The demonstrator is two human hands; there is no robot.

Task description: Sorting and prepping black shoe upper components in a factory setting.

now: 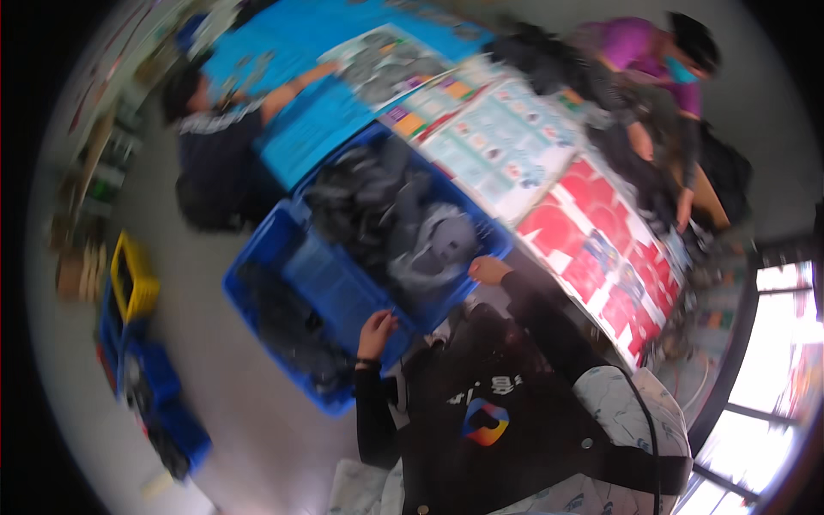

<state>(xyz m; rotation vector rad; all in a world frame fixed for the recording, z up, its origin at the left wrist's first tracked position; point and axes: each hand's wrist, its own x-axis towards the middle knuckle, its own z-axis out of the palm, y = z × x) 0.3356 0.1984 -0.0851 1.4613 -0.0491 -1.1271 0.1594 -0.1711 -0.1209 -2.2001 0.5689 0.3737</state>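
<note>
A large blue plastic crate point(375, 302) in front of me is filled with dark grey and black pieces that look like soft fabric. On top near its right side lies a lighter grey rounded piece point(451, 240) with several dark holes. At the crate's right near corner, my right hand point(489, 270) is closed on the rim. My left hand point(376, 333) has its fingers curled together by the near wall; motion blur hides whether anything is between them. A second blue crate point(330, 403), holding black material, sits lower at the left.
Printed sheets point(506, 142) and red-patterned sheets point(592, 249) cover the table at right. Blue sheeting point(300, 34) lies at the far side. One co-worker point(219, 154) crouches at left, another point(639, 51) bends over dark material at right. A yellow crate point(137, 283) and blue bins stand on the left floor.
</note>
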